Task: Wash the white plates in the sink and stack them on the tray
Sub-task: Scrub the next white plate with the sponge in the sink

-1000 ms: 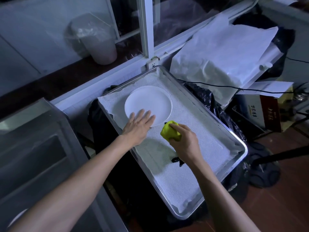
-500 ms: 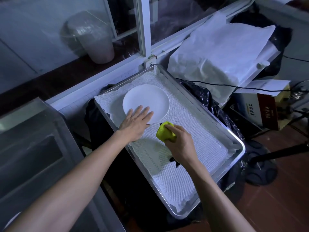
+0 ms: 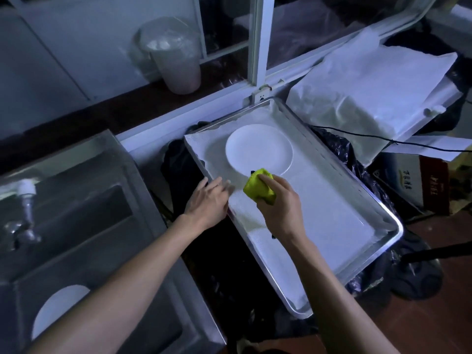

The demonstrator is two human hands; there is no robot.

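Now we have one white plate (image 3: 259, 148) lying flat on the tray (image 3: 383, 213), toward its 11 o'clock end, resting on the pale woven liner (image 3: 319, 208) that covers the metal bottom. A second plate (image 3: 57, 309) waits in the steel sink (image 3: 76, 226) at our 8 o'clock, only partly in view. Our right hand (image 3: 279, 204) has its grip curled around a crumpled yellow-green sponge (image 3: 259, 186), held just at the near rim of the washed plate. Our left hand (image 3: 208, 201) holds nothing; its fingers lie loose and fairly straight over the tray's near edge, at 9 o'clock from the sponge.

We judge the plates to be stiff, smooth and glazed, light enough for one hand but slippery when wet and liable to chip against the steel basin or the faucet (image 3: 26, 200). The best hold looks to be at the rim, thumb on top and fingers beneath, with the other hand supporting. The sponge is soft and gives under our fingers. The liner looks textured, so a plate set there should not slide.
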